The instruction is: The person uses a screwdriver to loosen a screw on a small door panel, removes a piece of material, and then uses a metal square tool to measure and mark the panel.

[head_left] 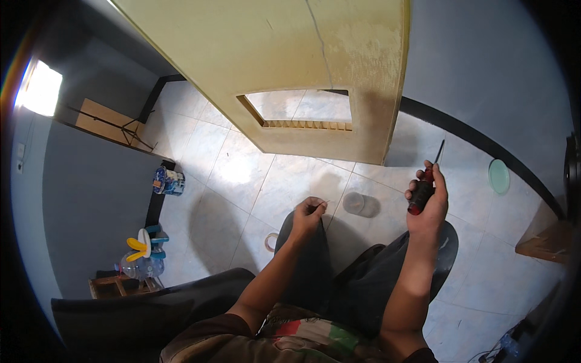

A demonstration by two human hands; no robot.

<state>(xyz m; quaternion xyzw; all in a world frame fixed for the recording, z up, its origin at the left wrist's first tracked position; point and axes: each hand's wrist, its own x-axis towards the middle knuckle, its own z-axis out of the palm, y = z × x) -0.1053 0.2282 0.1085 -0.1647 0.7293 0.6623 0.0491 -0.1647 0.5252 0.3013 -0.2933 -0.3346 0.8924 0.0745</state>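
My left hand [307,215] is pinched near my left knee; a thin bit shows at its fingertips, too small to name. My right hand [428,202] grips a screwdriver with a red-and-black handle [423,192], its dark shaft pointing up and away from me. Beyond both hands stands a large yellowish panel [327,48] with a rectangular cutout near its lower edge. A translucent plastic container [354,203] sits on the tiled floor between my hands. A roll of tape [269,242] lies left of my left knee.
A mint-green oval lid [498,176] is by the right wall, near a wooden piece [538,245]. On the left are a paint bucket [172,180], a large water jug [144,266] with a colourful object on top, a metal stand [127,129] and a dark seat edge [151,308].
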